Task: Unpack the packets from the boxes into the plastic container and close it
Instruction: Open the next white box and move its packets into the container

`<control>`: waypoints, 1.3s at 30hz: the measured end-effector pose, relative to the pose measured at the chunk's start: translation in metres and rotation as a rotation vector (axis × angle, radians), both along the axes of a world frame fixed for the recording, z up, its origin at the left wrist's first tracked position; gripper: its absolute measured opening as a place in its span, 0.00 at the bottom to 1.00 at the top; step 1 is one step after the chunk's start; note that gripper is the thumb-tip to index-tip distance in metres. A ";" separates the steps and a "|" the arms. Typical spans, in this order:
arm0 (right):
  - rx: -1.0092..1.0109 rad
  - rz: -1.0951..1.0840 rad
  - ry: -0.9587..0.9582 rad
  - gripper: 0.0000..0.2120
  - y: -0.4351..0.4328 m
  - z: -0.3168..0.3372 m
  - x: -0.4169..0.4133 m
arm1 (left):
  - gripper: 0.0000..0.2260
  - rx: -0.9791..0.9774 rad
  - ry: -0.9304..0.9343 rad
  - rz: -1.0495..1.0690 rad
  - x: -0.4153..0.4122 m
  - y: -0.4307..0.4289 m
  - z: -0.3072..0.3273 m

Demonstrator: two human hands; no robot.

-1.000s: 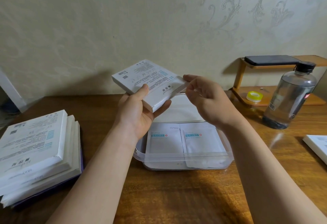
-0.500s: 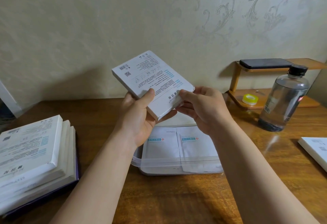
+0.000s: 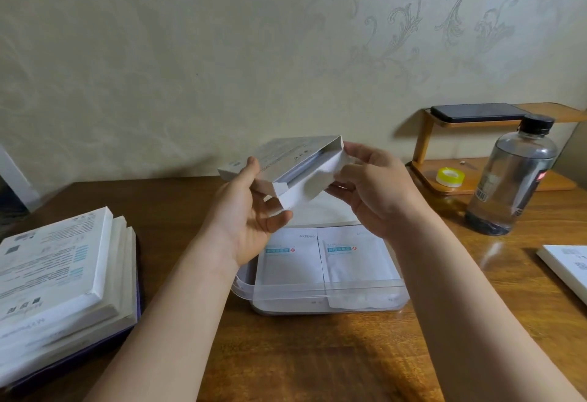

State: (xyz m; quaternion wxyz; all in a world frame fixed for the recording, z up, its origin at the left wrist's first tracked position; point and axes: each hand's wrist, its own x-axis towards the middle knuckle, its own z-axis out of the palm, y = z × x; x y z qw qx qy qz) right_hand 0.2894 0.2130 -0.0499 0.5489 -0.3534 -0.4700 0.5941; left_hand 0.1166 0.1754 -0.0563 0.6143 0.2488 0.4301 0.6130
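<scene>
My left hand [image 3: 251, 211] grips a flat white box [image 3: 286, 155] in the air above the clear plastic container [image 3: 317, 293]. The box's end flap hangs open toward me, and packet edges show inside the opening. My right hand [image 3: 371, 188] pinches that open flap at the box's right corner. Two white packets [image 3: 292, 262] with blue labels lie side by side in the container, which has no lid on. A white lid-like sheet [image 3: 324, 211] lies behind the container.
A stack of white boxes [image 3: 60, 277] sits at the left on the wooden table [image 3: 301, 354]. Another white box [image 3: 568, 265] lies at the right edge. A clear bottle [image 3: 511, 179], a tape roll [image 3: 450, 176] and a phone [image 3: 476, 112] on a wooden shelf stand back right.
The box has tipped flatter, its end now facing me. My right hand has pulled the end flap open, so the packets inside show.
</scene>
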 end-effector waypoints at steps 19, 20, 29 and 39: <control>0.201 -0.384 -0.435 0.13 0.010 -0.011 0.003 | 0.14 0.034 -0.170 -0.083 -0.002 0.000 0.003; 0.160 -0.367 -0.380 0.13 0.010 -0.009 0.002 | 0.13 0.027 -0.165 -0.093 -0.003 0.000 0.003; 0.217 -0.431 -0.445 0.16 0.004 -0.008 0.001 | 0.15 0.037 -0.177 -0.132 -0.012 0.006 -0.008; 0.419 -0.211 -0.694 0.05 -0.017 -0.001 -0.029 | 0.16 0.215 -0.217 -0.008 -0.005 0.008 -0.012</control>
